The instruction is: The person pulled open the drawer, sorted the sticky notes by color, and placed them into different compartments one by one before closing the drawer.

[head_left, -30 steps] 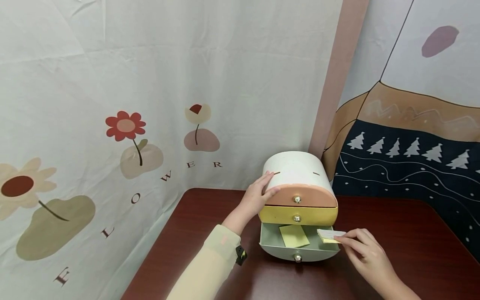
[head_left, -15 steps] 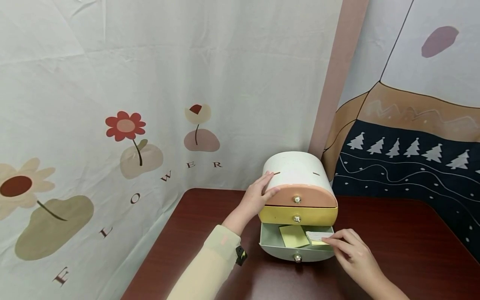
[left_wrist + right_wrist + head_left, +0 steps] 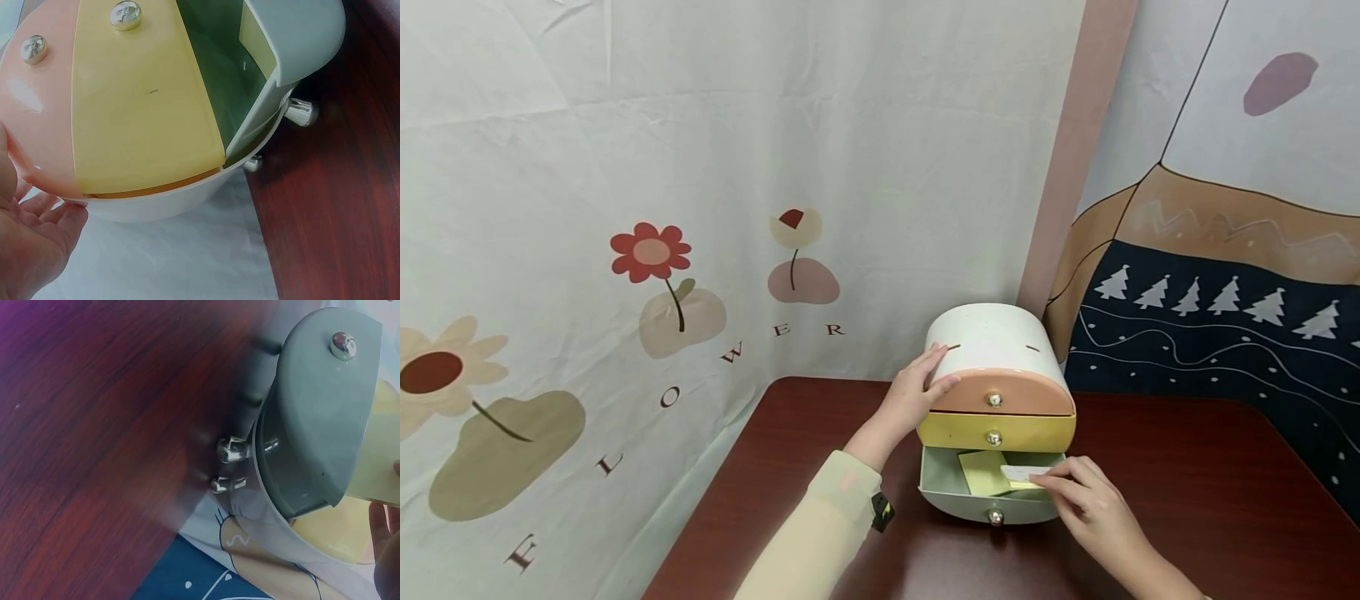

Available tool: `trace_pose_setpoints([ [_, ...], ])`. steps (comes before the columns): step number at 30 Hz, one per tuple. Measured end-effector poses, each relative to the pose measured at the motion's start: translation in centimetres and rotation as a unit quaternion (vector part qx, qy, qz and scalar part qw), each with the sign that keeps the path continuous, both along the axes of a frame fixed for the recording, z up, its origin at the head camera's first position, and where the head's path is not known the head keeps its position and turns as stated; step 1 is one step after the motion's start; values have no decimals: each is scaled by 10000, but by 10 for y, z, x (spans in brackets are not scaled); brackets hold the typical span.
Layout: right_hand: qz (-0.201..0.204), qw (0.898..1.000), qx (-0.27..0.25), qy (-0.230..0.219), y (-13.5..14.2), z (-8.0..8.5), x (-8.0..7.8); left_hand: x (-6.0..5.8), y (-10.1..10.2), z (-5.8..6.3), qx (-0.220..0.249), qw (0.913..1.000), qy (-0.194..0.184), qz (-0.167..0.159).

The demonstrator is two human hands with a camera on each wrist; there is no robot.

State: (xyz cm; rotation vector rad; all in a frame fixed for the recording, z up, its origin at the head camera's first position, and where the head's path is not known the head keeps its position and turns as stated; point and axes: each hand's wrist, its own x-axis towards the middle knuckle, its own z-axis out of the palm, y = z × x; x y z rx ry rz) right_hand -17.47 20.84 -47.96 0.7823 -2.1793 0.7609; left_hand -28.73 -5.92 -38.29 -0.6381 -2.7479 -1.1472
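A small white chest (image 3: 992, 329) has a peach drawer (image 3: 958, 392), a yellow drawer (image 3: 955, 430) and a pulled-out green drawer (image 3: 951, 503). My left hand (image 3: 910, 396) rests against the chest's upper left side, its thumb by the peach drawer; fingertips (image 3: 75, 215) touch the white casing in the left wrist view. Between thumb and fingers, my right hand (image 3: 1093, 508) pinches a sticky note pad (image 3: 1022, 473), white on top and yellow below, over the green drawer's right part. A yellow-green sticky note pad (image 3: 981, 473) lies inside that drawer, partly overlapped by the held one.
The chest stands on a dark red-brown table (image 3: 1187, 467) near its back edge. A printed curtain (image 3: 880, 167) hangs close behind. Round metal knobs (image 3: 996, 517) stick out from the drawer fronts, and metal feet (image 3: 232, 450) lift the chest.
My right hand has carried the held sticky note pad leftward, from the green drawer's right edge to over its inside. The left hand has stayed in place.
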Motion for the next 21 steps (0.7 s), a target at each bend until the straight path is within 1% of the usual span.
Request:
trace_pose_setpoints([
  [8, 45, 9999, 90, 13, -5, -2, -1, 0, 0, 0, 22, 10000, -12, 2],
  [12, 192, 9997, 110, 41, -7, -5, -1, 0, 1, -1, 36, 10000, -3, 9],
  [15, 329, 9992, 140, 164, -7, -8, -2, -1, 0, -1, 44, 10000, 20, 18],
  [19, 454, 9979, 172, 437, -9, -10, -3, -1, 0, -1, 47, 10000, 42, 12],
  [21, 500, 9975, 162, 478, -10, -11, -3, -1, 0, -1, 49, 10000, 41, 5],
])
